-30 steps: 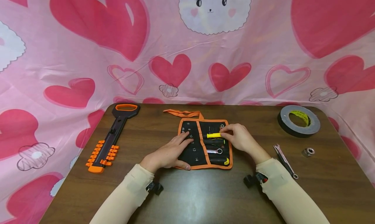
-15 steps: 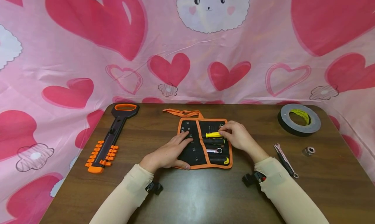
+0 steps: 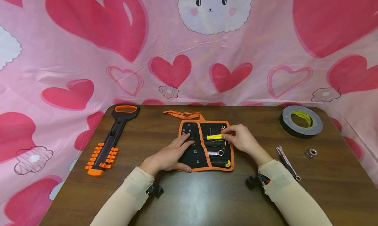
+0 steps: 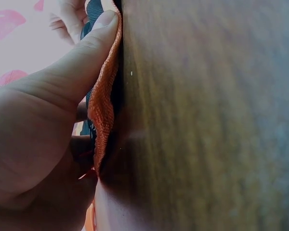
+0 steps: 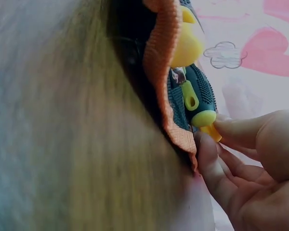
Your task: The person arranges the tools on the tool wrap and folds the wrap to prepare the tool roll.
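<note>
R grip (image 3: 241, 139) is pinching end of yellow handle (image 3: 214, 137), w/ rest poking out left over tool pouch (image 3: 195, 157); L grip (image 3: 169, 153) is resting spread out on pouch.

A bare left hand (image 3: 168, 155) rests palm-down, fingers spread, on the left half of the flat, orange-edged black fabric pouch (image 3: 200, 155); the bare right hand (image 3: 242, 139) pinches at its right side (both forearms (image 3: 128, 194), I notice, cream-sleeved).

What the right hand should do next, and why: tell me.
Probably nudge the yellow handle left, toward the orange band of the pouch: the right hand pinches its outer end, much of it shows beyond the band, and the left hand rests on the pouch, which should steady it.
</note>
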Demonstrator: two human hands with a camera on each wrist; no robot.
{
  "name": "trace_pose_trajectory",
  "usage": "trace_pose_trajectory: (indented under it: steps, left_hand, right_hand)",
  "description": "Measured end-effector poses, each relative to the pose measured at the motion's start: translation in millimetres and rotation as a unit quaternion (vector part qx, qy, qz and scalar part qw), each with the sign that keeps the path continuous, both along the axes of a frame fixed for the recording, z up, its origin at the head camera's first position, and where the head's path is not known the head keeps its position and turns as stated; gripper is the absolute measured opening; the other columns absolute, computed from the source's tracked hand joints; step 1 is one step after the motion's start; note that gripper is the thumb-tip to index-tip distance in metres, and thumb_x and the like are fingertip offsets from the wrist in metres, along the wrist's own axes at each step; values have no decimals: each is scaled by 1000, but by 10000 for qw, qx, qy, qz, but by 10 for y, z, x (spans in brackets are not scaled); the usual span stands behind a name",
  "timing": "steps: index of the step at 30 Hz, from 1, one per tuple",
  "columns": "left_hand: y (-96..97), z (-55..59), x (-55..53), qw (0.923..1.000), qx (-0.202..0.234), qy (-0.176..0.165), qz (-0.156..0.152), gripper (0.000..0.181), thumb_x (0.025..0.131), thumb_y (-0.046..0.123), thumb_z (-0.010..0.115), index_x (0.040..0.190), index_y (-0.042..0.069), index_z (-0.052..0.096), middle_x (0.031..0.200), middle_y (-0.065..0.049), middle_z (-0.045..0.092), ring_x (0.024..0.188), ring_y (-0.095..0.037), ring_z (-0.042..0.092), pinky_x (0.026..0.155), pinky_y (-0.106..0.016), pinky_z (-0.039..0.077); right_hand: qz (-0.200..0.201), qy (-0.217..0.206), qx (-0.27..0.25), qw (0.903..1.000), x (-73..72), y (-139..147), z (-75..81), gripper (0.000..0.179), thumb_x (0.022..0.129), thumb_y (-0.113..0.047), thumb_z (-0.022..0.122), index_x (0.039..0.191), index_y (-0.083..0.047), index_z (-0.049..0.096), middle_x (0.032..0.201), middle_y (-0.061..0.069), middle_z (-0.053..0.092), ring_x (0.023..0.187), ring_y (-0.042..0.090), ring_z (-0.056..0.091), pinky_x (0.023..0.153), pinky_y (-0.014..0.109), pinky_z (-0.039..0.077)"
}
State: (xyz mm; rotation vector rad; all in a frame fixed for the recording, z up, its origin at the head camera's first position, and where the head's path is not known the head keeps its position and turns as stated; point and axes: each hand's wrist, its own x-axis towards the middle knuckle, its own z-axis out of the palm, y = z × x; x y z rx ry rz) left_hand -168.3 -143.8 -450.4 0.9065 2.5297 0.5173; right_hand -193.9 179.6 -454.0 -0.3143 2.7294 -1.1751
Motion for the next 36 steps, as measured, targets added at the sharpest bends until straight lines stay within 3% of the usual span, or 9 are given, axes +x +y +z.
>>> trace_pose_trajectory:
  steps: [8,18,27,36]
  left_hand:
    - [2,4,13,10000,14,50,-37,104,88,52,87,170,16,32,183,-10,9,170,-35,13,134,-56,26]
    - [5,15,9,10000,36,8,-36,105,89,51,87,170,16,31,183,-10,7,170,-35,11,134,-56,26]
    - [7,11,1,10000,25,29,-18,106,89,51,87,171,16,30,184,-10,7,170,-35,11,134,-56,26]
    - [-3,-7,12,10000,47,5,6,106,88,51,88,170,16,31,184,-9,8,170,-35,12,134,-56,26]
  right_hand:
    - [60,390,436,9983,2,-85,24,19,104,-16,73,113,-3,83,111,15,80,92,26,67,89,50,61]
    - [-85,79,346,9993,-29,-157,34,16,104,-14,73,114,-7,84,113,12,80,107,31,68,103,56,56]
    - [-24,231,420,9988,-33,-203,40,14,102,-15,75,109,-7,85,107,9,79,99,27,66,95,51,57]
    - [103,462,300,9984,48,-80,34,20,103,-16,75,117,-4,82,109,12,78,93,23,66,86,44,58]
